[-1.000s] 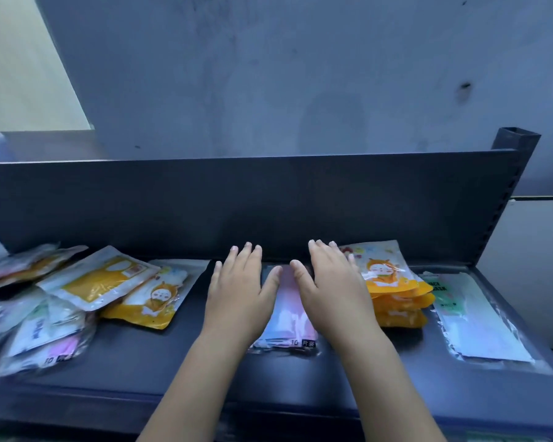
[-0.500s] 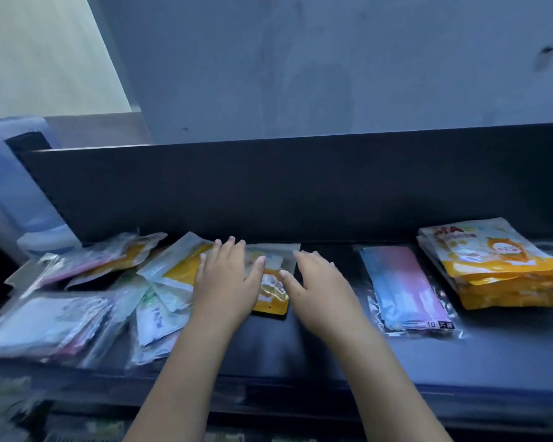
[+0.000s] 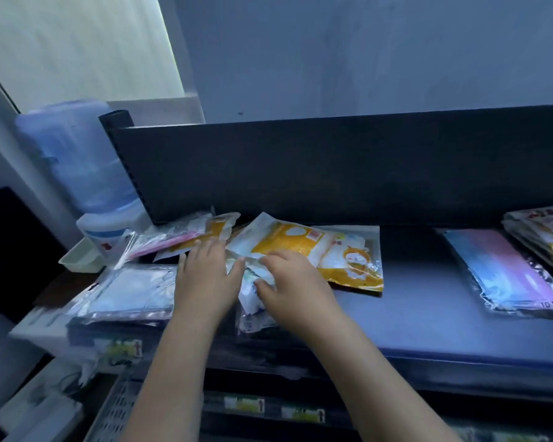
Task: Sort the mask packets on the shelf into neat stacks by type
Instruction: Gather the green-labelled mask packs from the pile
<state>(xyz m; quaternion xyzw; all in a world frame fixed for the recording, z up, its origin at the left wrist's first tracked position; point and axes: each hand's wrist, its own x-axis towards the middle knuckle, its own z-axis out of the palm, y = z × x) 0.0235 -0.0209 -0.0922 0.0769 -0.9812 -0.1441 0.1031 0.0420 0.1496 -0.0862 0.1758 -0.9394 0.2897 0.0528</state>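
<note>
2 hands are meeting over the loose heap at the left end of the shelf [image 3: 422,317]. Between them a white-and-green packet [image 3: 253,295] is lying near the front edge, with its long axis running from that edge towards the back panel [image 3: 332,173].

The right hand [image 3: 296,282] is closing on this packet, thumb at its near side and curled fingers over its far end, so it seems to be pinching the film. The left hand [image 3: 205,275] is lying flat with straight fingers, pressing down the neighbouring packets and holding nothing.

The right hand is therefore the nearer one for the lift. The bare stretch of shelf is lying to its right, between the heap and the pink-and-blue packet [image 3: 505,272].

2 orange packets [image 3: 348,263] are overlapping just behind the right hand, close to the back panel. An orange stack [image 3: 549,234] is sitting at the right end, beside the pink-and-blue packet. A clear packet [image 3: 131,288] of pale masks is resting at the front left corner.

All the packets are flat, limp pouches of glossy, crinkled film. They are probably slippery against each other, so pulling 1 out is likely to drag its neighbours unless the left hand is pinning them.
</note>
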